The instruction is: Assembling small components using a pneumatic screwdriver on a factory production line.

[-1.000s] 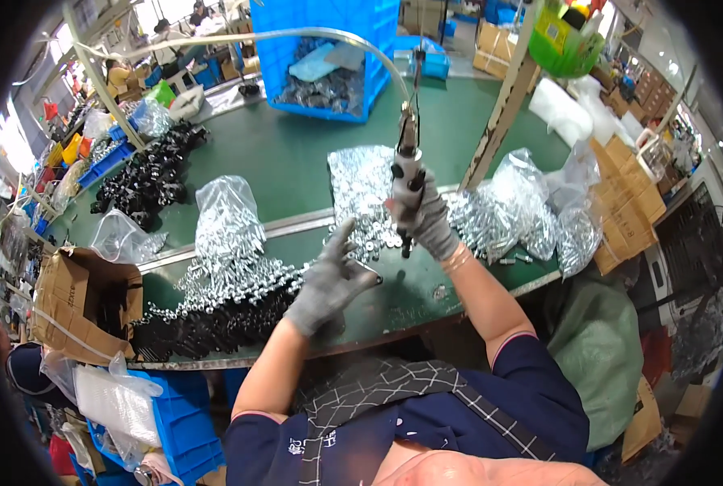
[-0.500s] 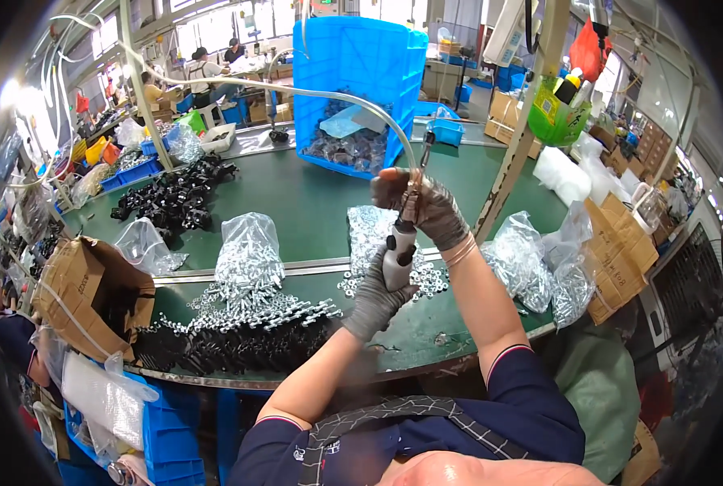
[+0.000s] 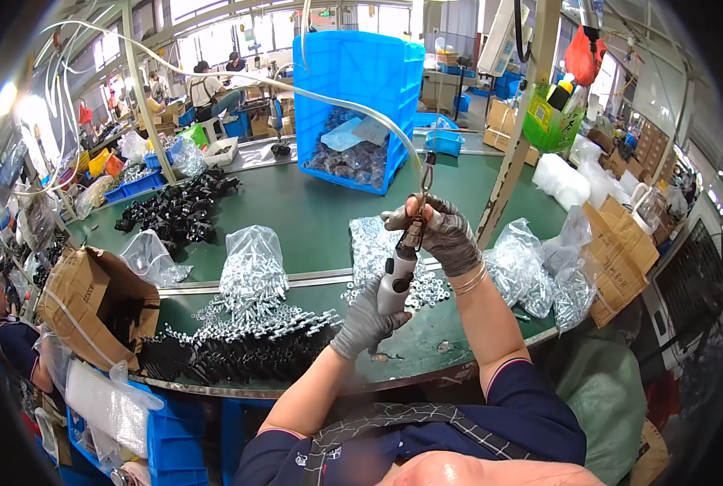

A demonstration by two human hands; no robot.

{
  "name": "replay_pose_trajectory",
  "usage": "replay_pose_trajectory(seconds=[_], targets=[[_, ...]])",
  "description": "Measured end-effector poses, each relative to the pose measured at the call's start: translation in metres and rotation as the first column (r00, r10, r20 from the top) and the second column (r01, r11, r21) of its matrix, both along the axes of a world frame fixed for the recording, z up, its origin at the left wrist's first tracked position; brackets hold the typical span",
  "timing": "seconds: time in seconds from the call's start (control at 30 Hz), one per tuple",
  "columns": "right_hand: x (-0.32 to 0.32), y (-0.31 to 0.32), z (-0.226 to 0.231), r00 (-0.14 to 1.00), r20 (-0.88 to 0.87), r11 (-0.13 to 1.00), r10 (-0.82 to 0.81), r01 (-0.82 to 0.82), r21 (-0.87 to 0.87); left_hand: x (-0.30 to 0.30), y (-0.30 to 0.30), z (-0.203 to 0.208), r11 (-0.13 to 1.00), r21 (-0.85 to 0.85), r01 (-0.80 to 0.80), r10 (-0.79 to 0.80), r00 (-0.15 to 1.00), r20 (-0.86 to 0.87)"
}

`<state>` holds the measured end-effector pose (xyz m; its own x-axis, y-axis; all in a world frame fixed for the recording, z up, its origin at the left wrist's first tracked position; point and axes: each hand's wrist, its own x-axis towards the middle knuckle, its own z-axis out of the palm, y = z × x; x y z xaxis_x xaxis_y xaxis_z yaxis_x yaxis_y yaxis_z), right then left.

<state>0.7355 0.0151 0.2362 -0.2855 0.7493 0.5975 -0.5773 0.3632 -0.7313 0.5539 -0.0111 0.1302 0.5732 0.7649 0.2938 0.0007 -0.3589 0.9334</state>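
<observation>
A grey and black air screwdriver hangs upright in front of me, over the table. My left hand, in a grey glove, is closed round its lower body. Gloved but with bare fingertips, my right hand is closed at the metal hose connector on top of the tool. A clear air hose curves up and left from there. Above the hand shows a metal hanging hook. The tool's lower end is hidden by my left hand.
Metal nuts lie behind the tool. Left are a bag of silver screws, black parts in rows and a cardboard box. A blue crate stands beyond; a slanted post rises at right.
The whole view has shifted slightly, with the bench lower in the picture. My right fingers have closed in around the connector. My left hand keeps its hold on the screwdriver.
</observation>
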Motion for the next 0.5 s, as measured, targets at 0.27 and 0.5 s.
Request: replay_pose_trajectory(seconds=[0.27,0.5], targets=[[-0.008,-0.013,0.004,0.993,-0.040,0.993,-0.110,0.107,-0.058,0.003,-0.012,-0.006,0.998,-0.065,-0.003,0.009,0.995,0.097],[-0.004,-0.020,0.018,0.999,0.051,0.997,0.002,0.002,-0.079,-0.017,-0.008,0.009,0.926,-0.232,0.299,-0.262,0.949,0.174]])
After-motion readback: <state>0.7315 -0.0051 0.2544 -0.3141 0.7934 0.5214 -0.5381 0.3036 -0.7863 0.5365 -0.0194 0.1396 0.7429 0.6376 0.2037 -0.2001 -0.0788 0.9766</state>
